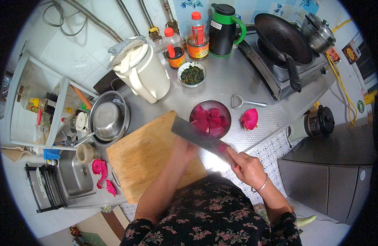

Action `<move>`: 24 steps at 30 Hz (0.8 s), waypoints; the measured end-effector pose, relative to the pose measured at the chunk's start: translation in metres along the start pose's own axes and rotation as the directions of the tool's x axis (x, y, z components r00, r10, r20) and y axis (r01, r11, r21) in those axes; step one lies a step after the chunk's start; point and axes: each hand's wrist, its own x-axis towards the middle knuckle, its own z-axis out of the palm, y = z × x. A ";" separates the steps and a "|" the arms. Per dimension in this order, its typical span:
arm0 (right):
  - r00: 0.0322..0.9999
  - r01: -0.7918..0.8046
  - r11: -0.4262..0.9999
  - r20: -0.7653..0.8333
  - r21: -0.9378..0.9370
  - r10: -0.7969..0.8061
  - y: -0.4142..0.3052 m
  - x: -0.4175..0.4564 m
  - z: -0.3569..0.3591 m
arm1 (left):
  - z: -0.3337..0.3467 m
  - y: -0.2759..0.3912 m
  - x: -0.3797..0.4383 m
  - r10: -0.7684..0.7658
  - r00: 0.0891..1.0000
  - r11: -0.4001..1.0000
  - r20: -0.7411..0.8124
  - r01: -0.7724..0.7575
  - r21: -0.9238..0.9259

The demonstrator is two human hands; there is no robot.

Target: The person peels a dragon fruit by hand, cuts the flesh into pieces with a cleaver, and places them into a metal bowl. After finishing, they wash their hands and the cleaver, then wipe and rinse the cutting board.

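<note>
My right hand (249, 167) grips the handle of a cleaver (196, 134), whose broad blade slants up and left over the near edge of a metal bowl (223, 107). Inside the bowl lie chunks of red dragon fruit (213, 119). Slightly blurred, my left hand (186, 150) is just below the blade, over the right part of a wooden cutting board (143, 150). The blade hides its fingers, so I cannot tell whether it holds anything. Right of the bowl are a pink dragon fruit piece (250, 119) and a metal peeler (252, 103).
Pink peels (99, 172) lie by the sink (76, 175) at left. Nested metal bowls (107, 115), a cream pitcher (146, 72), sauce bottles (197, 40), a bowl of chopped greens (192, 74) and a thermos jug (222, 33) stand behind. A wok (281, 37) sits on the stove.
</note>
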 end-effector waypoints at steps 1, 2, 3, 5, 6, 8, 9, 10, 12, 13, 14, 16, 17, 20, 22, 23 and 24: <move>1.000 -0.004 1.000 -0.008 -0.009 0.004 -0.001 0.001 -0.001 | -0.002 0.001 0.001 -0.032 0.999 0.999 0.035 0.032 0.013; 1.000 -0.004 1.000 -0.006 0.001 0.004 -0.001 0.000 -0.001 | -0.003 0.000 0.001 -0.030 0.999 1.000 0.043 0.031 -0.003; 1.000 -0.006 1.000 -0.006 0.012 0.006 0.001 0.000 0.000 | 0.003 -0.001 -0.002 -0.029 0.998 0.999 0.050 0.030 -0.019; 1.000 -0.003 0.999 -0.004 0.035 0.003 0.002 -0.001 0.001 | 0.002 -0.002 -0.001 -0.013 0.997 1.000 0.075 0.015 -0.025; 1.000 0.003 0.999 -0.004 0.047 -0.003 0.002 -0.001 0.000 | -0.002 -0.003 0.001 0.003 0.996 1.000 0.092 -0.001 -0.015; 1.000 0.011 0.998 0.001 0.055 -0.011 0.002 -0.001 0.000 | -0.005 -0.003 0.003 0.012 0.995 1.000 0.097 -0.012 -0.005; 1.000 0.011 0.999 0.004 0.050 -0.011 0.004 -0.001 0.002 | 0.002 -0.003 0.000 0.004 0.996 1.000 0.085 -0.003 -0.003; 1.000 0.011 0.999 0.007 0.045 -0.012 0.006 -0.001 0.003 | 0.005 -0.003 -0.002 -0.005 0.997 1.000 0.073 0.005 -0.002; 1.000 0.009 1.000 0.009 0.011 -0.009 0.004 -0.001 0.001 | -0.002 -0.002 0.000 -0.026 0.986 0.994 0.165 0.008 0.112; 1.000 0.008 1.000 0.010 -0.006 -0.008 0.004 -0.001 0.001 | -0.007 -0.001 0.001 -0.040 0.977 0.986 0.209 0.004 0.169; 1.000 0.011 1.000 0.007 -0.010 -0.011 0.004 -0.001 0.001 | -0.012 0.000 0.001 -0.031 0.978 0.984 0.207 -0.007 0.180; 1.000 0.015 1.000 0.000 -0.018 -0.015 0.005 -0.001 0.001 | -0.016 0.001 0.001 -0.017 0.978 0.979 0.206 -0.026 0.204; 1.000 0.011 1.000 0.003 -0.027 -0.011 0.006 -0.001 0.001 | -0.016 0.001 0.001 -0.015 0.985 0.977 0.169 -0.022 0.212; 1.000 -0.015 0.999 0.018 -0.046 0.016 0.007 0.001 0.001 | -0.013 -0.001 0.000 0.013 0.996 0.972 0.085 -0.033 0.234; 0.998 -0.052 0.997 0.039 -0.056 0.054 0.006 0.004 -0.001 | -0.012 -0.002 0.000 0.057 0.996 0.967 0.068 -0.071 0.243; 0.998 -0.046 0.998 0.031 -0.050 0.048 0.008 0.005 0.000 | -0.010 -0.003 -0.002 0.064 0.996 0.965 0.062 -0.078 0.250; 0.999 -0.041 0.998 0.023 -0.044 0.042 0.012 0.005 0.002 | -0.007 -0.003 -0.004 0.071 0.996 0.963 0.057 -0.084 0.258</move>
